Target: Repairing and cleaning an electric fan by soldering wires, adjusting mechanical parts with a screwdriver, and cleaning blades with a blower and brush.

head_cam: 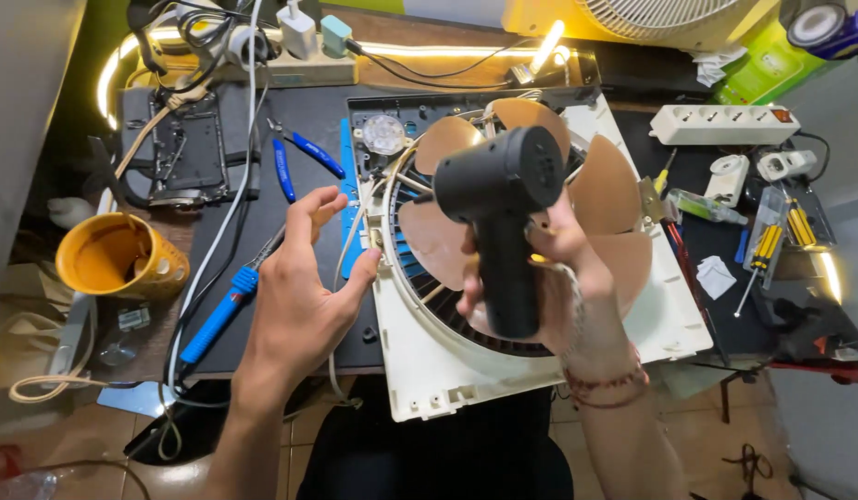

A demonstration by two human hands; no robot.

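Black pistol-shaped tool [503,208] sits upright in my right hand [549,278], fingers wrapped tight around its grip, its round head over the middle of the fan. From the head view, I see it held above the brown fan blades [605,190], which sit in a white square fan housing [466,366] lying flat on the dark surface [308,130] and jutting past its near edge.

My left hand [299,287] is spread, holding nothing, fingers apart; its thumb reaches to the left rim of the housing, touching or just short of it, I cannot tell which. Just left of that hand lies a blue-handled soldering iron [220,310] with its white cord. Blue-handled pliers [294,157] rest farther back. An orange cup [118,259] stands near the left edge. A white power strip [725,123] and several yellow-handled screwdrivers [771,245] lie to the right, well apart from both hands.
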